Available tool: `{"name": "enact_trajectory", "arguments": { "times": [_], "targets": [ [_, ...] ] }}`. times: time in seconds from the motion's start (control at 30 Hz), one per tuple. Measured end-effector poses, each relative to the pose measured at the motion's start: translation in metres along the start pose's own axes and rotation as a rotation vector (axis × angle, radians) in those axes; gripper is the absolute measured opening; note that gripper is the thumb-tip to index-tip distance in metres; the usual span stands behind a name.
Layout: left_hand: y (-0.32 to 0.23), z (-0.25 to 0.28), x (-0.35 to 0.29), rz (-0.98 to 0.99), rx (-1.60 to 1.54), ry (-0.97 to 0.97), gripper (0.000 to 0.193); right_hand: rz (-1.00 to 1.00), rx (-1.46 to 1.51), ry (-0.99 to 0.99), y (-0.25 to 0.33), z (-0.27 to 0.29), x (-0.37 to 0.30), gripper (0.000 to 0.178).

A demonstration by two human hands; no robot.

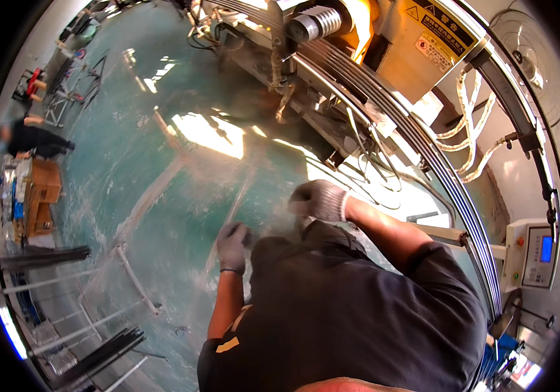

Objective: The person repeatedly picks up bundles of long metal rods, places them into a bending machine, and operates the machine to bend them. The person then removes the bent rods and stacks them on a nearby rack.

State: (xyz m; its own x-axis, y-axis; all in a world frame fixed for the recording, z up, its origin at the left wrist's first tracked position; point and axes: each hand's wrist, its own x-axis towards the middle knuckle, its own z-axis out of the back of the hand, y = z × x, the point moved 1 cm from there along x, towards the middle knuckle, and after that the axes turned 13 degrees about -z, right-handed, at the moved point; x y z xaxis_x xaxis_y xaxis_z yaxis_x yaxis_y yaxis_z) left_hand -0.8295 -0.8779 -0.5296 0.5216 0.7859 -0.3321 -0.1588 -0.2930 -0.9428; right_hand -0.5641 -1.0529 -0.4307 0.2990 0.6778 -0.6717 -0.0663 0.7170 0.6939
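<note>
My left hand, in a grey knit glove, hangs beside my dark trousers with its fingers curled in. Nothing shows in it, and the green floor lies below. My right hand wears a matching glove and is raised in front of my waist. Its fingers curl downward, slightly smeared by motion, and no object is visible in them. Both hands stay apart from the machine. Nearest to the right one are dark cables on the sunlit floor at the machine's foot.
Long metal rods run along the machine at right, under a yellow cabinet. A control box with a blue screen stands far right. At left are cardboard boxes, metal racks with dark bars, and another person.
</note>
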Motion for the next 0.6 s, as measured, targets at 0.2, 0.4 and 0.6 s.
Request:
{"name": "enact_trajectory", "arguments": {
  "times": [0.2,0.4,0.6],
  "targets": [
    [0.01,0.048,0.131,0.185,-0.239,0.177,0.019,0.169,-0.089,-0.026,0.067,-0.008,0.124,0.04],
    [-0.034,0.113,0.302,0.182,0.1,0.496,0.015,-0.33,0.112,-0.358,0.064,-0.018,0.229,0.039],
    [-0.132,0.16,0.428,0.106,0.146,0.256,0.012,-0.647,0.277,-0.425,0.068,-0.049,0.289,0.039]
  ]
}}
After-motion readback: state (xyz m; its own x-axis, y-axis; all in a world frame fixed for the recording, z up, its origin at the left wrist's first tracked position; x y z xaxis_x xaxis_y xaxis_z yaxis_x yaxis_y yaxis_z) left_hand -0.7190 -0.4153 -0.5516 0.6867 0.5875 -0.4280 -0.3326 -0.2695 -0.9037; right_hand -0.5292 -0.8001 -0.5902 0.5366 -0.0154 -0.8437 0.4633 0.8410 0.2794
